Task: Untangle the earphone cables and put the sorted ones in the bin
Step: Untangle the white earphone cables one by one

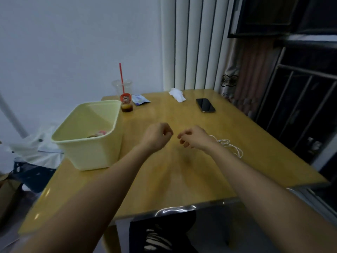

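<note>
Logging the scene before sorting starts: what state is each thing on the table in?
bin: open, a few items inside
earphone cable: loose tangle, outside bin
cup: upright, nearly empty
phone: flat, screen dark
left hand: fingers curled, grip unclear
right hand: fingers curled, grip unclear

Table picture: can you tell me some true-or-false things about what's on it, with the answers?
1. The yellow bin sits on the left part of the table. True.
2. The phone lies inside the bin. False: it lies on the table, at the far right.
3. A red straw stands in the cup. True.
4. The white cable hangs over the bin's rim. False: it lies on the table beside the right hand.
5. The left hand is spread flat. False: its fingers are curled.
</note>
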Demonstrator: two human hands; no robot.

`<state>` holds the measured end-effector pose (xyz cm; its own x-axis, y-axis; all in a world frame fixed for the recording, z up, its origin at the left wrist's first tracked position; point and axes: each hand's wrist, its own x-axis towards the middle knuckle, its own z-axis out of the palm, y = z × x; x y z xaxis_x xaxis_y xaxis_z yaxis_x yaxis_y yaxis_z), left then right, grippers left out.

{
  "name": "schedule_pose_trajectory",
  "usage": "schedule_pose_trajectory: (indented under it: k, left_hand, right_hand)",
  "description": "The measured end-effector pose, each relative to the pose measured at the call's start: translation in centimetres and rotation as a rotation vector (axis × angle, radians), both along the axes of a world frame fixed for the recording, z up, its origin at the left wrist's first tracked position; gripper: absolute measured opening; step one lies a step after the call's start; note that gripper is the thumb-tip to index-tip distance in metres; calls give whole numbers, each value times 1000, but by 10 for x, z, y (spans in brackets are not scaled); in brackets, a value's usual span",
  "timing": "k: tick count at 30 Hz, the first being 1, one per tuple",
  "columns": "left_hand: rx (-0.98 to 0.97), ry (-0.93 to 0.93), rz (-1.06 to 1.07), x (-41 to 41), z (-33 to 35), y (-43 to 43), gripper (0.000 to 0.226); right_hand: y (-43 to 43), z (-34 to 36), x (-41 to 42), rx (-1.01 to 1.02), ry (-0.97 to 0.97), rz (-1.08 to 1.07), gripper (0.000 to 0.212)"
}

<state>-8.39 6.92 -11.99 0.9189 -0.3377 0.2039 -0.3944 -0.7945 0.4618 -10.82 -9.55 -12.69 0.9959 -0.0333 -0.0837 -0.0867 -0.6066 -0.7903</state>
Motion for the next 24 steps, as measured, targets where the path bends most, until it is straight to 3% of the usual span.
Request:
schedule_pose_trajectory:
  k: [3,9,14,17,21,24]
  left_hand:
    - [77,66,-70,7,-23,-32,25]
    - [82,99,-92,28,-47,-88,42]
    - [121,92,-33,46,-58,-101,19]
    - [122,-3,70,55,-57,-89,17]
    - [150,-30,252,60,-48,-72,39]
    - [35,-42,196,53,-43,-71,44]
  right_hand:
    - [-39,-10,-6,-87,-70,-164,16]
    - [-103,-26,-4,-303,-92,-274,30]
    - [-130,-33,3,-400,153,-126,43]
    - [-135,-36,9,-267,79,-174,13]
    - [-133,-35,18,79,-191,-344,8]
    - [-125,-28,16,313,-217,-355,4]
